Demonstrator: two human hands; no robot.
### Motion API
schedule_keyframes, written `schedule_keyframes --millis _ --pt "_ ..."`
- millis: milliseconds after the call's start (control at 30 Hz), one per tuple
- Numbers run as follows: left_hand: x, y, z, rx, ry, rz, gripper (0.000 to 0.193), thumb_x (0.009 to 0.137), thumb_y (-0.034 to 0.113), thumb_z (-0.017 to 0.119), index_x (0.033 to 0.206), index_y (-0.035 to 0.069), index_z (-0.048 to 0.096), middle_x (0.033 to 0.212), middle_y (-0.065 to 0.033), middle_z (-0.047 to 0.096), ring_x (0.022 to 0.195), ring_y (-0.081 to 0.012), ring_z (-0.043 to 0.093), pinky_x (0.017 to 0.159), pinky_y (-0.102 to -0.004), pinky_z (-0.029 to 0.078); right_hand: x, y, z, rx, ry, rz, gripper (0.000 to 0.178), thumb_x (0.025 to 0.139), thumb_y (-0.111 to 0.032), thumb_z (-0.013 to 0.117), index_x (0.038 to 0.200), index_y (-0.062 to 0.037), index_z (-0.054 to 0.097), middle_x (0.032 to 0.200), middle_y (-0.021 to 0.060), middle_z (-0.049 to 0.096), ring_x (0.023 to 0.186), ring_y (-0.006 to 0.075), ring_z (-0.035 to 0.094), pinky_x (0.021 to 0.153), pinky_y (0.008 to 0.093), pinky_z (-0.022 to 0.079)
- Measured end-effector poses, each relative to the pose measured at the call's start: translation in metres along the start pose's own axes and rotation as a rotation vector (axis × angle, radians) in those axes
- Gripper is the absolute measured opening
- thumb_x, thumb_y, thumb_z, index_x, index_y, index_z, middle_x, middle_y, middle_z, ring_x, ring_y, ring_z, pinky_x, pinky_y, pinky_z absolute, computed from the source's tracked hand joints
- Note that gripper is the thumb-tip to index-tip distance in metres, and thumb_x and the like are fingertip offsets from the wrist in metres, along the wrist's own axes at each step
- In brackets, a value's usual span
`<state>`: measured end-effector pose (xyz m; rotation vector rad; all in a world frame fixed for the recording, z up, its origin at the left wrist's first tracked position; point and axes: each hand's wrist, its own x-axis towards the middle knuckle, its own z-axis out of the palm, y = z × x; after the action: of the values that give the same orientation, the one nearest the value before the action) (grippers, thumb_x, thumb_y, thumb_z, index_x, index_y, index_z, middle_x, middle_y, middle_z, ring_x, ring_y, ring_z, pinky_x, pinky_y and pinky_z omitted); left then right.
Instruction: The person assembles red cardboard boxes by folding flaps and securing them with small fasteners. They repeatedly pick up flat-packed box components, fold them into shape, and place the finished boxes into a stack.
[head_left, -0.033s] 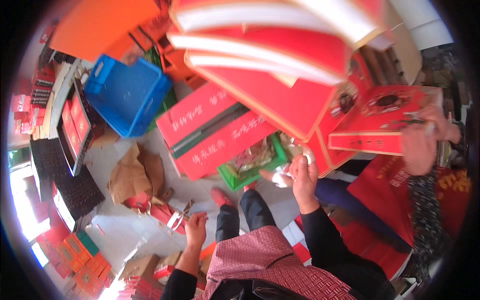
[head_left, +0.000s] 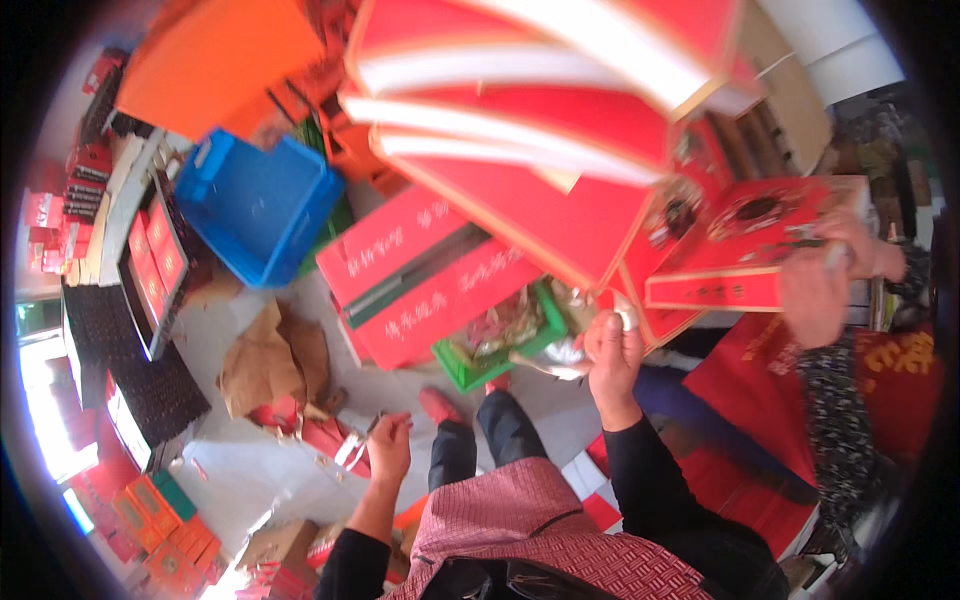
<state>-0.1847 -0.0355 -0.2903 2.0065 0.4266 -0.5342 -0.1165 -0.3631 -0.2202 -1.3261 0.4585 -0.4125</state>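
My left hand (head_left: 389, 445) hangs in front of me at the lower centre, fingers curled together. A thin dark bit shows at its fingertips, too small to name. My right hand (head_left: 614, 360) is raised, fingers closed, beside the stack of large red boxes (head_left: 560, 225) with gold edges. Something white (head_left: 627, 316) shows at its fingertips; whether it is held or wrapped round a finger I cannot tell. Left of that hand, a green basket (head_left: 460, 375) holds wrapped items. At the right, a co-worker's hands (head_left: 815, 290) touch a red patterned box (head_left: 712, 290).
A blue crate (head_left: 255, 215) stands at the upper left, near an orange surface (head_left: 220, 70). Red cartons (head_left: 430, 310) lie beyond the basket. A brown paper bag (head_left: 270, 365) sits on the floor. Orange boxes (head_left: 165, 530) are piled at the lower left.
The view has shifted slightly, so the crate and stack sit lower and the co-worker's box further left. My left hand's fingers have drawn closer together; my right stays raised.
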Motion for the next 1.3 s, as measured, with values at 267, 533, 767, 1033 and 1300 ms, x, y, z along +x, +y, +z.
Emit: schedule_keyframes --millis 267,533,767,1033,1300 --pt "0.14 0.336 -0.031 -0.141 0.382 0.742 0.022 0.085 0.012 0.053 0.102 -0.002 0.058 0.092 -0.0096 0.061 0.085 -0.017 0.058 0.075 -0.0274 0.045 0.13 -0.185 0.003 0.13 0.315 -0.197 0.024 0.091 -0.03 0.045 0.089 -0.0067 0.048 0.061 -0.0028 0.041 0.043 0.0029 0.031 0.037 0.018 0.023" --pt "0.199 0.418 0.04 -0.496 -0.202 0.468 0.032 0.086 0.023 0.052 0.11 0.002 0.05 0.106 -0.0105 0.052 0.091 -0.026 0.055 0.074 -0.0362 0.047 0.224 -0.154 0.037 0.197 0.039 0.369 0.028 0.074 -0.029 0.071 0.088 -0.0138 0.051 0.068 0.0003 0.052 0.048 0.01 0.046 0.039 0.0216 0.034" --pt "0.144 0.345 -0.053 -1.096 -0.004 0.004 0.061 0.089 0.051 0.038 0.114 -0.004 0.048 0.113 -0.0169 0.054 0.099 -0.0298 0.054 0.086 -0.0452 0.042 0.081 -0.198 -0.056 -0.106 -0.179 0.333 0.023 0.075 -0.024 0.065 0.086 -0.006 0.056 0.055 -0.0057 0.044 0.043 0.0044 0.039 0.039 0.0194 0.028" --pt "0.088 0.251 -0.152 -0.611 -0.473 -0.14 0.076 0.085 0.065 0.03 0.127 0.003 0.044 0.119 -0.009 0.054 0.11 -0.0228 0.05 0.092 -0.0348 0.041 -0.081 -0.182 -0.102 -0.353 -0.608 0.586 0.052 0.066 -0.01 0.073 0.113 -0.0018 0.05 0.085 0.0038 0.061 0.068 0.0118 0.056 0.051 0.0274 0.045" --pt "0.034 0.177 -0.267 -0.63 -0.367 0.246 0.07 0.072 0.02 0.075 0.127 0.001 0.037 0.116 -0.0084 0.053 0.108 -0.0181 0.049 0.091 -0.0323 0.042 -0.066 -0.104 -0.018 -0.631 -0.889 0.84 0.06 0.066 -0.013 0.074 0.118 -0.0038 0.046 0.085 0.0032 0.061 0.064 0.0111 0.054 0.05 0.0268 0.043"
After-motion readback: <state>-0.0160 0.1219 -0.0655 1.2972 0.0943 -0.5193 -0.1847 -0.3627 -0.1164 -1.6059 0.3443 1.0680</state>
